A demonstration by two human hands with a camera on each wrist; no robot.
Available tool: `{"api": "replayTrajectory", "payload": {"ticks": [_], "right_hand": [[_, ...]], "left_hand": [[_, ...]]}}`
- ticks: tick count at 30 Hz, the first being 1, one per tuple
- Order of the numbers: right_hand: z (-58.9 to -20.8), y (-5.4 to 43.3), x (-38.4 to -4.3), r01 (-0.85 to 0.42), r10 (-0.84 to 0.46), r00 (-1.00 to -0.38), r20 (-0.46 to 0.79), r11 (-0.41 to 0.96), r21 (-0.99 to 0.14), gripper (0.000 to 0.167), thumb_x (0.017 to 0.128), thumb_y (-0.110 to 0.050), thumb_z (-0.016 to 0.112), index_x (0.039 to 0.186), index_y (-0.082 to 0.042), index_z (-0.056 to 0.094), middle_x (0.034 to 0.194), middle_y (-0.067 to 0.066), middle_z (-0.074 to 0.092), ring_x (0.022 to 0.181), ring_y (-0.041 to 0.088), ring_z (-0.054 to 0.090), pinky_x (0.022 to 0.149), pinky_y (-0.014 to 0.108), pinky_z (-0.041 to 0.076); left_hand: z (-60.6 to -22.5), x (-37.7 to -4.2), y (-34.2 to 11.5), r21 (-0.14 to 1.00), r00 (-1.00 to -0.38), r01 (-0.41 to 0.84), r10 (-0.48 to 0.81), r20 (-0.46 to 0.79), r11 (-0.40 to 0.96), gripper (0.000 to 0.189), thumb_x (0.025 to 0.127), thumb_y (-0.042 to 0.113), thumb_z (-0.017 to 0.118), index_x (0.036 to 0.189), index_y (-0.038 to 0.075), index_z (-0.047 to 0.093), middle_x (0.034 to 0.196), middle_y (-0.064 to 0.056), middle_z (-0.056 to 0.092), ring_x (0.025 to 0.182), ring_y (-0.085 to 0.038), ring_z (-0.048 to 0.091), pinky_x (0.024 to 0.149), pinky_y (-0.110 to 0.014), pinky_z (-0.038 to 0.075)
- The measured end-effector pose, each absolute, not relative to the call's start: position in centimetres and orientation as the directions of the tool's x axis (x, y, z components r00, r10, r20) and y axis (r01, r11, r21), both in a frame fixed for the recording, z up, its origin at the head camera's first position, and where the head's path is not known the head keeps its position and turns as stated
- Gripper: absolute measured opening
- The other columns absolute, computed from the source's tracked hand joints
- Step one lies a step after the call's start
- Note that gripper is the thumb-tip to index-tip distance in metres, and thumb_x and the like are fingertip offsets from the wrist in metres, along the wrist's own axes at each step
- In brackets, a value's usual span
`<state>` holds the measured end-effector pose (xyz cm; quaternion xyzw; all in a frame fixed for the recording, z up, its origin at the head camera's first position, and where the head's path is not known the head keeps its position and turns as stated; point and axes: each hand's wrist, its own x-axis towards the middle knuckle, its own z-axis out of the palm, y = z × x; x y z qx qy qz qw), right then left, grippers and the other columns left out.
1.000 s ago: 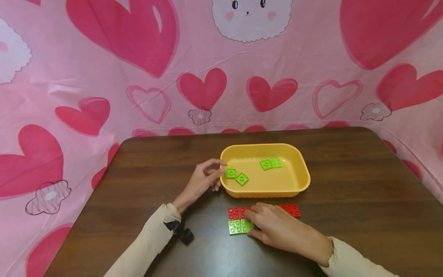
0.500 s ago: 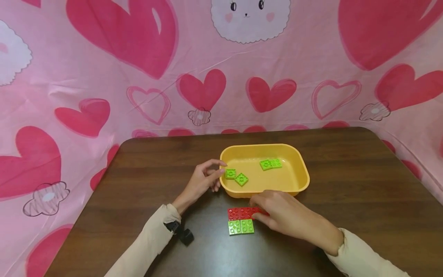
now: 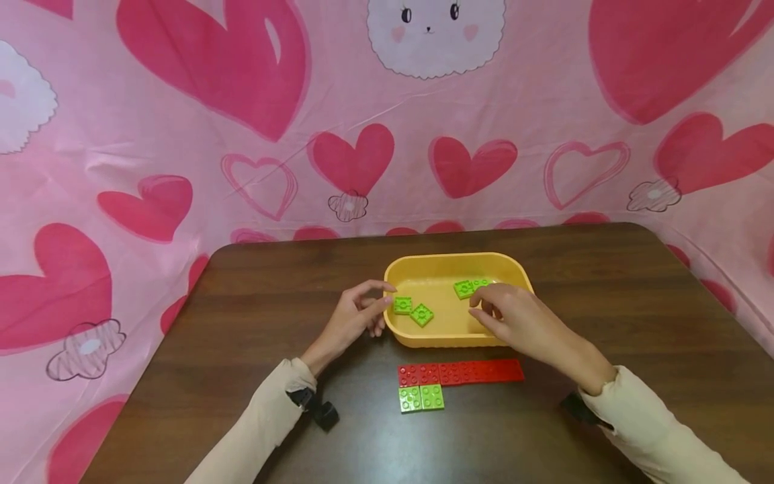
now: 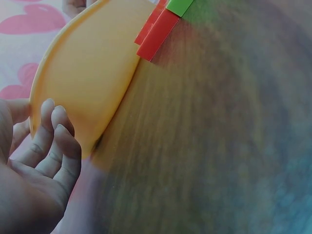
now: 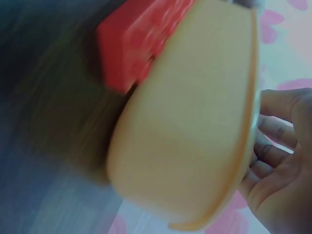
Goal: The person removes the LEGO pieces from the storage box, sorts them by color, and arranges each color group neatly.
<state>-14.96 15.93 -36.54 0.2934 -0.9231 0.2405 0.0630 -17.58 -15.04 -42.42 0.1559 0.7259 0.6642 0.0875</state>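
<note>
My left hand [image 3: 357,310] holds the left end of the yellow plastic tub [image 3: 465,339]; its thumb and index finger reach over the rim while other fingers bend against the outer wall, as the left wrist view shows. Above the tub's right side, my right hand [image 3: 521,321] has loosely bent fingers and no visible object between them. Partly behind it in the tub lie a green toy brick [image 3: 463,290] and another studded green brick [image 3: 480,284]. Two more green bricks, one of them turned askew [image 3: 421,314], lie at the tub's left.
In front of the tub, a row of red toy bricks [image 3: 459,372] lies on the brown table [image 3: 290,269]. Two green bricks [image 3: 420,398] adjoin the row's left end on the near side. A pink heart-patterned cloth [image 3: 411,101] hangs behind.
My right hand has left the toy bricks on the table and moved up over the right side of the tub. The red row is uncovered. My left hand stays at the rim.
</note>
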Motion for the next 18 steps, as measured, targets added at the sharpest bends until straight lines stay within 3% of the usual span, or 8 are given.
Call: {"api": "replayTrajectory", "payload": {"ticks": [6, 9, 14, 18], "right_hand": [[-37.1, 17.2, -16.3, -0.59, -0.511, -0.807, 0.296, 0.724, -0.359, 0.02, 0.082, -0.01, 0.081, 0.099, -0.007, 0.071, 0.085, 0.0, 0.064, 0.074, 0.017, 0.057, 0.065, 0.03, 0.055], [-37.6, 17.6, -16.9, -0.588, -0.509, -0.808, 0.296, 0.734, -0.341, 0.029, 0.083, -0.009, 0.08, 0.108, -0.002, 0.069, 0.098, 0.009, 0.066, 0.086, 0.024, 0.061, 0.074, 0.04, 0.057], [-38.4, 17.6, -18.0, -0.538, -0.484, -0.843, 0.235, 0.768, -0.347, 0.051, 0.085, -0.011, 0.078, 0.129, 0.004, 0.057, 0.123, 0.022, 0.06, 0.113, 0.037, 0.057, 0.095, 0.056, 0.05], [-38.9, 17.4, -18.6, -0.512, -0.477, -0.859, 0.187, 0.791, -0.334, 0.053, 0.087, -0.013, 0.077, 0.132, 0.005, 0.056, 0.127, 0.023, 0.059, 0.118, 0.039, 0.054, 0.1, 0.058, 0.045]], "left_hand": [[-42.3, -17.5, -15.0, 0.992, -0.934, 0.113, 0.346, 0.085, 0.062, 0.028, 0.099, 0.02, 0.064, 0.123, 0.004, 0.062, 0.064, -0.019, 0.059, 0.05, -0.018, 0.055, 0.047, -0.027, 0.048], [-42.4, -17.6, -15.0, 0.991, -0.932, 0.121, 0.348, 0.095, 0.053, 0.028, 0.099, 0.018, 0.063, 0.122, 0.003, 0.062, 0.063, -0.018, 0.059, 0.049, -0.018, 0.055, 0.046, -0.027, 0.048], [-42.4, -17.7, -15.0, 0.991, -0.933, 0.121, 0.347, 0.095, 0.054, 0.029, 0.099, 0.017, 0.064, 0.123, 0.002, 0.062, 0.063, -0.015, 0.059, 0.049, -0.017, 0.055, 0.046, -0.027, 0.048], [-42.5, -17.7, -15.1, 0.991, -0.934, 0.124, 0.343, 0.097, 0.057, 0.027, 0.099, 0.018, 0.064, 0.122, 0.004, 0.062, 0.062, -0.011, 0.06, 0.049, -0.017, 0.055, 0.046, -0.027, 0.048]]}}
